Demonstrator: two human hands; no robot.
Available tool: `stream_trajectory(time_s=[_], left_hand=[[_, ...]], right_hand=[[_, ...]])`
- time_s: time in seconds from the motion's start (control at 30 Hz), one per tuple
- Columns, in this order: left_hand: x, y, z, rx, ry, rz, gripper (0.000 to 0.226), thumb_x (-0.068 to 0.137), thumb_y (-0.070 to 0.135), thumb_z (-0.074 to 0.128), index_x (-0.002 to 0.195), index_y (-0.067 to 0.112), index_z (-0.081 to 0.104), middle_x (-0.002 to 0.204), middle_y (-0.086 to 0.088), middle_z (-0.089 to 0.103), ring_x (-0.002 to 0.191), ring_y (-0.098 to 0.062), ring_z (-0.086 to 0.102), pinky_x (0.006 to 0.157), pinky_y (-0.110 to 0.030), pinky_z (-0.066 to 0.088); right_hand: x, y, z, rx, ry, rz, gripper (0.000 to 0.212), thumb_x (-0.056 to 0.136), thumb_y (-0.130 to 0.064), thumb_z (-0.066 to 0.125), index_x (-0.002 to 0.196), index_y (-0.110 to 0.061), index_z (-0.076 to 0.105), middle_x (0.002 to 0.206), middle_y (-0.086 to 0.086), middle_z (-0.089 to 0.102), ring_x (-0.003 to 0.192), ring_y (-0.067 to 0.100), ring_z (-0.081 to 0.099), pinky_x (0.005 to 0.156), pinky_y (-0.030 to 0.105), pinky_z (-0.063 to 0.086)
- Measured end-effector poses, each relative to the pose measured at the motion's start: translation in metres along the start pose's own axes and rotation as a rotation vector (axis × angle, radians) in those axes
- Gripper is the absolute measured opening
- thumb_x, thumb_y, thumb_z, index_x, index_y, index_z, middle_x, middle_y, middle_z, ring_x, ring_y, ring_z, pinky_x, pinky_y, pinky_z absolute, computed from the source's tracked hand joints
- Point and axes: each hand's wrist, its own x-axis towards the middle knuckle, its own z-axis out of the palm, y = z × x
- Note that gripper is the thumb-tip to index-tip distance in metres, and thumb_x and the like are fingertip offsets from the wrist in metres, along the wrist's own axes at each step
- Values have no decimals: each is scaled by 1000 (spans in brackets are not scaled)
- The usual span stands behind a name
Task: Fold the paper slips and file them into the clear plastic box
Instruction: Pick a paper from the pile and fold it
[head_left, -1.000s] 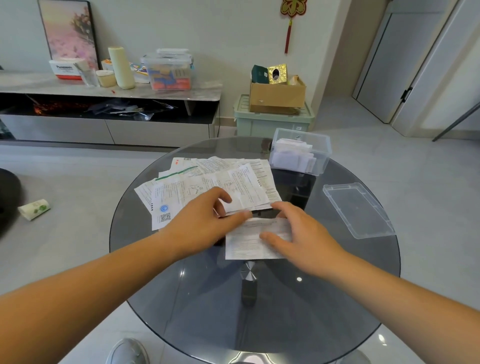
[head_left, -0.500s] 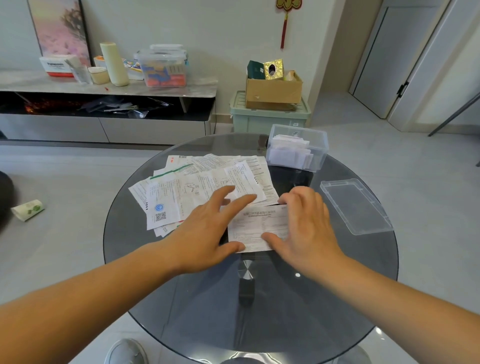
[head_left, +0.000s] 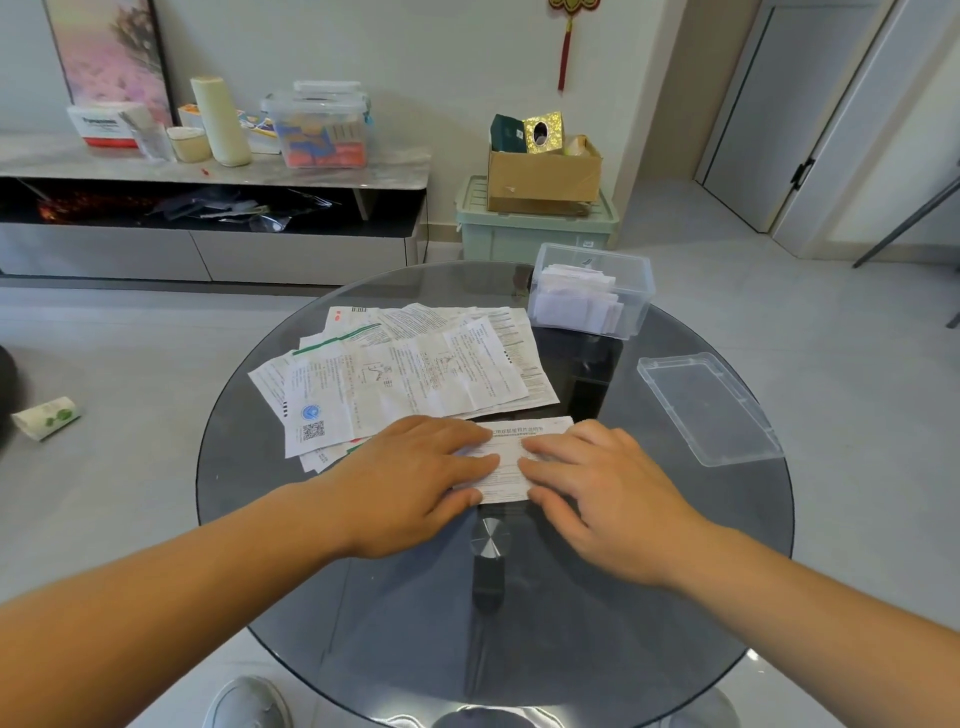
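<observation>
A view from above of a round, dark glass table in a tiled room, with a person's two bare forearms reaching in from the bottom edge.

At the far left, a small paper roll lies on the floor. On the left half of the table is a loose pile of unfolded paper slips, printed with fine text and overlapping one another.

Just in front of the pile, the left hand lies palm down with its fingers straight, pressing on the left part of a single paper slip. This slip lies flat on the glass near the table's middle, its far edge touching the pile. The right hand presses the slip's right part in the same way, flat and unclenched. Neither hand grips anything.

Beyond the right hand, at the far side of the table, stands the clear plastic box, uncovered, with folded slips standing inside. Its clear lid lies apart, near the table's right edge.
</observation>
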Motion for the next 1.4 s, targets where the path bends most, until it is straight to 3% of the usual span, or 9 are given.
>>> stream_trajectory(time_s=[0.23, 0.4, 0.53, 0.6, 0.73, 1.03, 1.17, 1.3, 1.4], left_hand=[[-3, 7, -2, -28, -41, -21, 53, 103, 54, 29, 152, 36, 38, 162, 8, 28, 148, -14, 26, 118, -26, 14], [-8, 20, -4, -71, 11, -61, 61, 93, 63, 24, 139, 36, 54, 146, 5, 46, 132, -16, 44, 111, -31, 33], [-2, 34, -6, -62, 36, -145, 47, 93, 63, 44, 131, 37, 52, 131, 8, 44, 118, -14, 43, 101, -29, 39], [2, 36, -8, -103, 34, -222, 54, 88, 66, 52, 133, 36, 47, 130, 9, 40, 116, -13, 41, 101, -30, 39], [11, 36, -16, -181, 0, -368, 72, 74, 70, 68, 130, 31, 44, 127, 6, 42, 114, -14, 42, 96, -31, 44], [28, 41, -30, -394, -104, -498, 81, 74, 46, 84, 136, 26, 37, 124, 10, 53, 97, -9, 53, 82, -24, 53], [27, 42, -33, -521, -67, -481, 71, 79, 36, 83, 133, 37, 36, 95, 18, 53, 80, -8, 58, 67, -16, 50], [21, 38, -38, -791, -48, -500, 57, 86, 17, 78, 128, 40, 48, 100, 5, 62, 83, -14, 69, 65, -20, 58], [18, 36, -41, -1065, -101, -576, 37, 89, 7, 74, 120, 25, 64, 106, -7, 68, 77, -19, 73, 66, -24, 58]], right_hand=[[-17, 17, -5, -26, -21, 125, 54, 100, -50, 23, 125, -33, 67, 128, -10, 59, 109, 17, 50, 86, 34, 44], [-18, 18, -8, 2, -39, 168, 50, 99, -54, 28, 127, -33, 64, 130, -16, 53, 114, 14, 44, 91, 34, 39], [-17, 11, -10, 78, -56, 217, 45, 96, -54, 51, 135, -32, 57, 140, -14, 42, 127, 11, 34, 104, 31, 29], [-18, 6, -11, 136, 9, 198, 39, 95, -49, 56, 129, -30, 62, 136, -13, 44, 124, 10, 36, 105, 31, 32], [-23, -8, -14, 165, -43, 92, 45, 92, -58, 38, 115, -33, 69, 121, -16, 55, 112, 9, 45, 97, 34, 42], [-27, -11, -23, 186, -145, 86, 53, 92, -65, 34, 122, -36, 68, 143, -19, 52, 130, 2, 43, 106, 25, 34], [-25, -9, -28, 204, -175, 99, 64, 85, -76, 34, 124, -36, 65, 147, -21, 48, 135, 0, 40, 112, 26, 32], [-23, -8, -31, 216, -212, 104, 79, 74, -84, 28, 128, -35, 58, 149, -20, 45, 139, 1, 36, 117, 29, 29], [-23, -7, -32, 237, -209, 89, 81, 74, -86, 35, 135, -35, 53, 147, -20, 46, 138, 1, 36, 116, 27, 26]])
